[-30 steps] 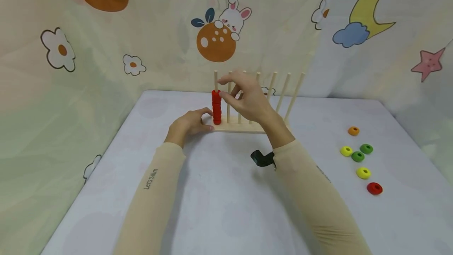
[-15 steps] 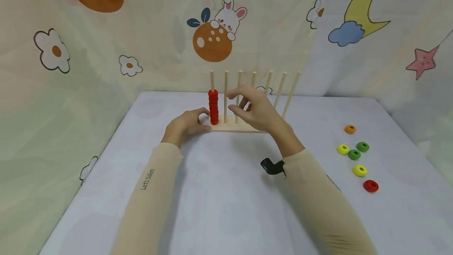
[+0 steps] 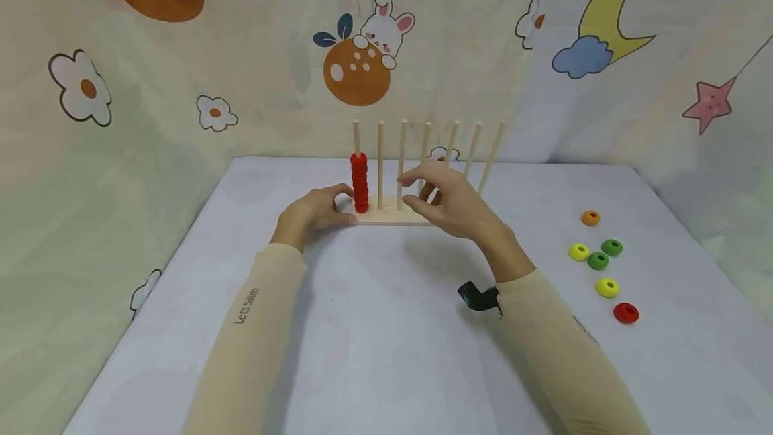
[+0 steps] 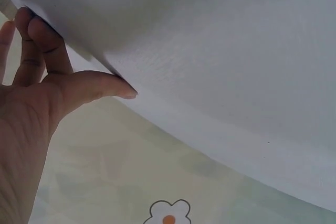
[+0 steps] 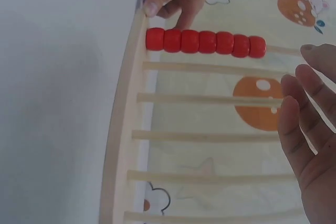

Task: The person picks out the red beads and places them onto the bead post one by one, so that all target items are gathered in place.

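Note:
A wooden peg rack stands toward the back of the table, with upright pegs in a row. Red beads are stacked on its leftmost peg; the right wrist view shows several red beads in a line there. My left hand grips the left end of the base, thumb in front and fingers behind. In the left wrist view that hand shows its thumb stretched out. My right hand hovers before the middle pegs, fingers loosely bent, thumb apart, nothing held. Its fingers appear beside the peg tops.
To the right on the white table lie loose beads: an orange bead, two yellow ones, two green ones and a red bead. A patterned cloth hangs behind the table. A dark wrist mount sticks out from the right sleeve.
My right hand has drawn away from the top of the red stack, moving right and down. The left hand keeps its place on the base. The whole view has shifted slightly left.

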A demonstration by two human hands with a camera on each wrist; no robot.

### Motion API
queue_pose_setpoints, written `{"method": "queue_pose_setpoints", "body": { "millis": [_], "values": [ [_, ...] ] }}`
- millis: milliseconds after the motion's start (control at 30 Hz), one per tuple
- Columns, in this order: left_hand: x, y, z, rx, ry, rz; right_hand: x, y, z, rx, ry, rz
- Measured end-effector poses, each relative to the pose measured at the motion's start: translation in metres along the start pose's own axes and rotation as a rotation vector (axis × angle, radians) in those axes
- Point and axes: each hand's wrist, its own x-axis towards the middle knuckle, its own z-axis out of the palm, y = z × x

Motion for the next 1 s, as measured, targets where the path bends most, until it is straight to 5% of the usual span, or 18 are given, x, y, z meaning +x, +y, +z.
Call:
{"method": "queue_pose_setpoints", "body": {
  "millis": [467, 1000],
  "values": [
    [-0.005, -0.010, -0.001, 0.031, 0.015, -0.003, -0.036, 0.020, -0.024, 0.025, -0.013, 0.162],
    [0.000, -0.001, 0.001, 0.027, -0.003, 0.018, -0.084, 0.026, -0.051, -0.138, -0.048, 0.215]
  ]
}}
